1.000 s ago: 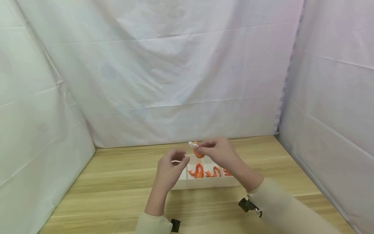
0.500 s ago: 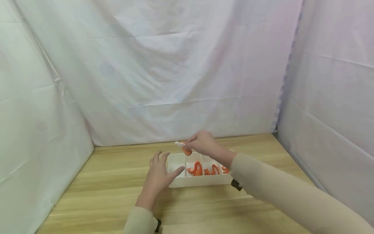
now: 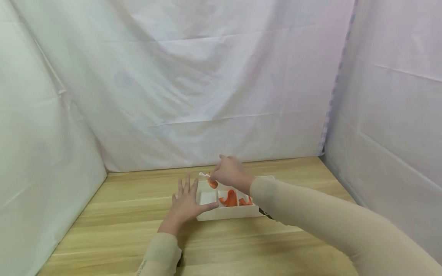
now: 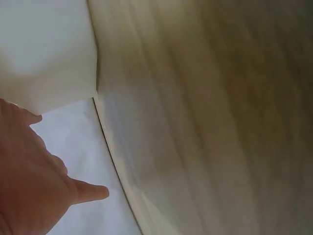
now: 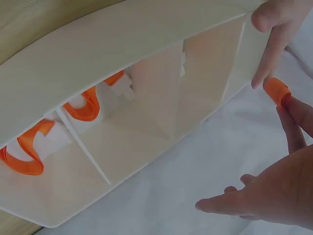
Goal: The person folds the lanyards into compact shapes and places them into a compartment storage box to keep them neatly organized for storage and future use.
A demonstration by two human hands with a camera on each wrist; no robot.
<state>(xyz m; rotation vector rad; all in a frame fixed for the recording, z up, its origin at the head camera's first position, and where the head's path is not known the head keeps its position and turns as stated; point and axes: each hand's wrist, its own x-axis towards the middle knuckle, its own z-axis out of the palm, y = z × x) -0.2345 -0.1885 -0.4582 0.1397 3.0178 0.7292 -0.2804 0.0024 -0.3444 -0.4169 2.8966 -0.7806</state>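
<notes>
A white divided tray (image 3: 228,213) stands on the table. My left hand (image 3: 184,209) is at its left end, fingers spread, the thumb over the front rim; in the left wrist view the same hand (image 4: 34,181) lies beside the tray wall (image 4: 54,49). Above the left compartments my right hand (image 3: 229,171) pinches an orange ribbon loop (image 3: 212,184) with a white end (image 3: 203,175). The right wrist view shows this orange ribbon (image 5: 277,91) rolled between the fingertips. Other orange ribbons (image 3: 229,198) lie in the compartments further right; the right forearm covers the tray's right end.
A wood-grain table (image 3: 114,214) surrounds the tray. White curtains (image 3: 207,96) hang behind and on both sides. In the right wrist view, white tray dividers (image 5: 84,146) separate the compartments, some holding orange ribbons (image 5: 27,154) with white pieces.
My right hand has moved left with the orange ribbon to above the left compartments. My left hand has moved left and down, and its fingers have spread at the tray's end.
</notes>
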